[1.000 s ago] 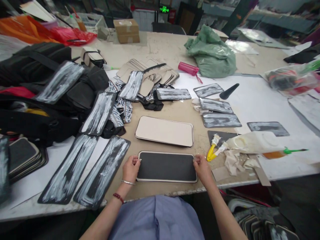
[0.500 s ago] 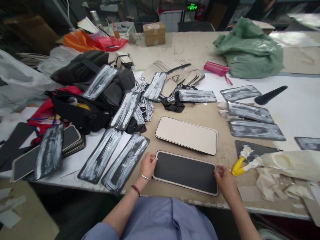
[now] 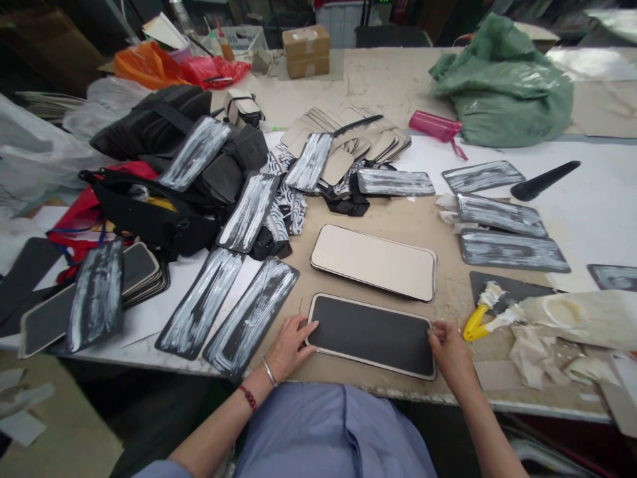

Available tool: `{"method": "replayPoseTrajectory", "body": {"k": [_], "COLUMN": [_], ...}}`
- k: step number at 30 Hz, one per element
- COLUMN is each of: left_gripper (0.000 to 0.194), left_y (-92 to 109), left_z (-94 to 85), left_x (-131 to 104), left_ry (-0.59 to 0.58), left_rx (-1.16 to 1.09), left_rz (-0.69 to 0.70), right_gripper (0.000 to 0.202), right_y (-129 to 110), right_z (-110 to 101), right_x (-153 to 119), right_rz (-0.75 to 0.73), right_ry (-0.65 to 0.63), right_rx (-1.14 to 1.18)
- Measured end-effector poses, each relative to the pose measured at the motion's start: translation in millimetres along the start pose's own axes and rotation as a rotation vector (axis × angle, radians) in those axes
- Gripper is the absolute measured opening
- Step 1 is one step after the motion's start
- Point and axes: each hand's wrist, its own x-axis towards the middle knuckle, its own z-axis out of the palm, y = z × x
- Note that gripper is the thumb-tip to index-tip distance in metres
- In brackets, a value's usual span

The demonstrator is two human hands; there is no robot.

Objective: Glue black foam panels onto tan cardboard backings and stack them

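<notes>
A dark rectangular panel with a beige border (image 3: 371, 335) lies flat near the table's front edge. At its left end, my left hand (image 3: 294, 345) rests with fingers apart, fingertips touching the edge. My right hand (image 3: 446, 342) pinches the panel's right end between thumb and fingers. Just beyond lies a beige panel stack (image 3: 373, 260), parallel to it. Dark panels smeared with white lie on both sides, among them one panel (image 3: 251, 315) left of my left hand and another (image 3: 515, 250) to the upper right.
Two yellow-handled brushes (image 3: 476, 322) lie right of my right hand, beside a stained pale container (image 3: 577, 320). Black bags (image 3: 154, 216) and more panels crowd the left. Farther back are a cardboard box (image 3: 306, 52), a pink pouch (image 3: 434, 125) and a green plastic bag (image 3: 507, 86).
My left hand has opened from its pinch on the panel's left end, its fingers now spread. My right hand keeps its place at the right end. The view has tilted slightly downward.
</notes>
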Motion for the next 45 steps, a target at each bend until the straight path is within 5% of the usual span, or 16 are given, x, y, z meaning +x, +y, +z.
{"method": "replayPoseTrajectory", "body": {"k": [18,45], "left_gripper": [0.034,0.033], "left_y": [-14,-4], "left_z": [10.4,1.8], "left_x": [-2,0], "left_ry": [0.057,0.036], "left_rx": [0.146,0.101], "left_rz": [0.145,0.092], "right_gripper": [0.012,0.014], "right_y": [-11,-4], "right_z": [-5,-4], "right_x": [-8,-1], "right_rz": [0.005,-0.068], "right_ry": [0.003,-0.017], "right_rx": [-0.006,-0.081]}}
